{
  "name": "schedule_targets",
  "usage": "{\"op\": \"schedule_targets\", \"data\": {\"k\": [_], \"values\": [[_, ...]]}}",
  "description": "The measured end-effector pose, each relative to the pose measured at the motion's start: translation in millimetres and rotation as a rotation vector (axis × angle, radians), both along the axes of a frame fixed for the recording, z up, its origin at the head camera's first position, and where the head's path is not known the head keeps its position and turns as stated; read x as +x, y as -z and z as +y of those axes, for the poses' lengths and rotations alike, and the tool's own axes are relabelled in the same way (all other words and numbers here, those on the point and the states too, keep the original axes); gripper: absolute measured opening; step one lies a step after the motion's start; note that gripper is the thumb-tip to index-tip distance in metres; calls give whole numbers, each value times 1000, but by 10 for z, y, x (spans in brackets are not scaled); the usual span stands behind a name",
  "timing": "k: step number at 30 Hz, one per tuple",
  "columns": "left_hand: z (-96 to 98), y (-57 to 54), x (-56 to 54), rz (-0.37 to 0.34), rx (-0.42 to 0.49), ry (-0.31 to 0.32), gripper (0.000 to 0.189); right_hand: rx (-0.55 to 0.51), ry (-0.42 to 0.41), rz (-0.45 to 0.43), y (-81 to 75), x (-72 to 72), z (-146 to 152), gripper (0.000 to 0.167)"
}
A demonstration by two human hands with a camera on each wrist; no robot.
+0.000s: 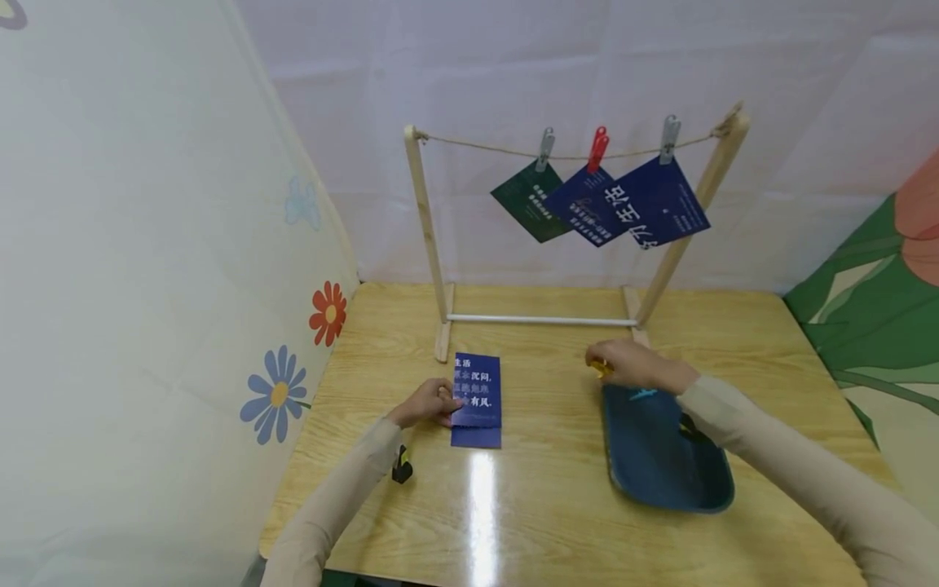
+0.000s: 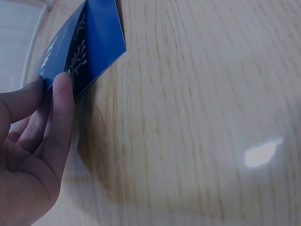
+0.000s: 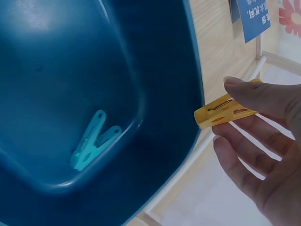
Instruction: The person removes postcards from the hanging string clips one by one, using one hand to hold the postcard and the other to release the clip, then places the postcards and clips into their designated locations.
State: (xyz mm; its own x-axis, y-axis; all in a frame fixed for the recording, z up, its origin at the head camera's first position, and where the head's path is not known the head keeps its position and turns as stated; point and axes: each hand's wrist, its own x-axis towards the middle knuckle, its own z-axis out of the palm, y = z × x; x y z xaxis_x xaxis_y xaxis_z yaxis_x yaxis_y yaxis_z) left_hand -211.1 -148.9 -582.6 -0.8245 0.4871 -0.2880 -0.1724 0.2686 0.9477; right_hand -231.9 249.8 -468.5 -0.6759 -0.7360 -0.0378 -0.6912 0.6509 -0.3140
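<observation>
Bearing “生活”, a card [image 1: 482, 390] sits in the left hand [image 1: 427, 403].

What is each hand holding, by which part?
The left hand pinches a blue card by its left edge; the right hand pinches a yellow clothespin near one end.

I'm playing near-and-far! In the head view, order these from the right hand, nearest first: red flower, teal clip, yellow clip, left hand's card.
1. Yellow clip: in the right hand.
2. Teal clip: in the tray.
3. Card: in the left hand.
4. Red flower: far left.
</observation>
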Motion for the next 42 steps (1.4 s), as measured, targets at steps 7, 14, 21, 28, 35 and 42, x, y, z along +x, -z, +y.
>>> {"op": "schedule_targets", "data": {"k": [7, 14, 21, 28, 35, 42], "values": [[-42, -12, 38, -50, -4, 16, 14, 30, 11, -7, 96, 34, 100, 29], [-85, 16, 45, -66, 22, 54, 17, 42, -30, 30, 157, 103, 195, 26], [-116, -38, 49, -78, 22, 61, 28, 62, -41, 21, 182, 192, 265, 26], [-120, -46, 57, -93, 33, 70, 30, 78, -46, -23, 265, 274, 333, 29], [-145, -40, 84, -95, 7, 75, 37, 73, -24, 8, 342, 314, 387, 29], [-166, -33, 107, -76, -24, 86, 32, 74, 9, -42, 436, 320, 468, 31]]}}
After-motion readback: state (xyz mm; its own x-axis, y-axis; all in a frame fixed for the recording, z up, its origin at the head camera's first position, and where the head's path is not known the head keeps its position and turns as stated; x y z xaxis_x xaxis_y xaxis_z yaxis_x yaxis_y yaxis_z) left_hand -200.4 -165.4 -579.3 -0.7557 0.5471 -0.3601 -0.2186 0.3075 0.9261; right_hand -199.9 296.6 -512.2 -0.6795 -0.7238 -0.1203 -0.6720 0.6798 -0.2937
